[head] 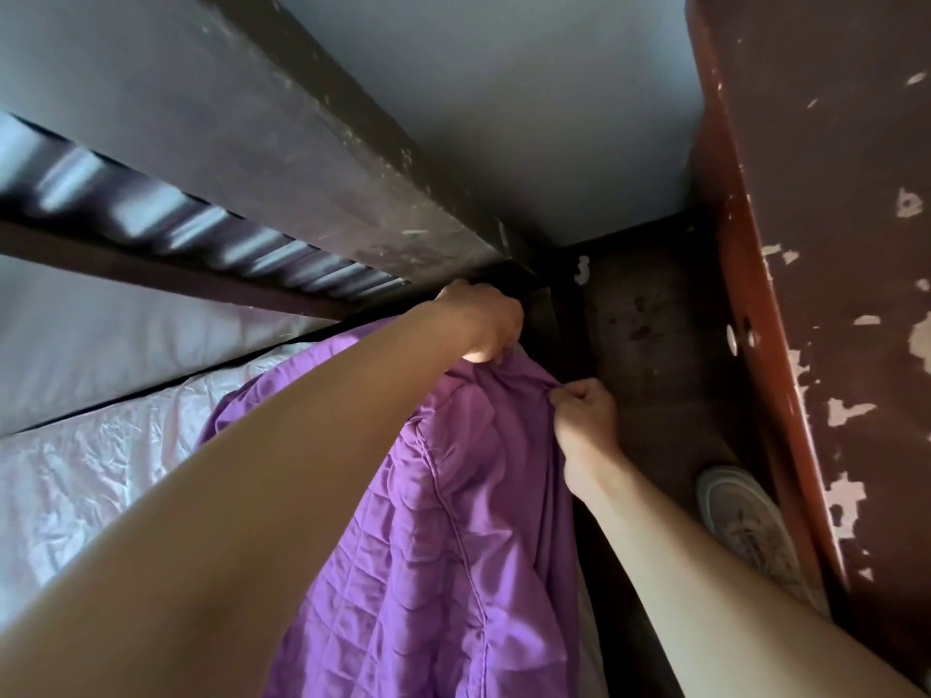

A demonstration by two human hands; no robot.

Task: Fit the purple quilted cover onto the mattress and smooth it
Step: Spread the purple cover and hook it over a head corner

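The mattress (90,476), in a shiny, wrinkled pale wrapping, lies under a dark bed rail (302,143), and the purple quilted cover (428,571) lies bunched over its near end, drawn up toward the far corner. The left hand (481,322) grips the cover's edge at that corner, below the rail. Just beside it, the right hand (587,413) pinches the same edge over the floor, with a pale shoe (745,526) nearby.

A dark, scuffed wooden bed beam (312,158) crosses the upper left, with a blurred row of slats (226,234) just below it. A pale grey-blue wall (529,93) lies behind. At the right edge stands a reddish-brown board (831,244) with flaking paint. Beside it, a pale sneaker (745,521) rests on the dark floor (655,345).
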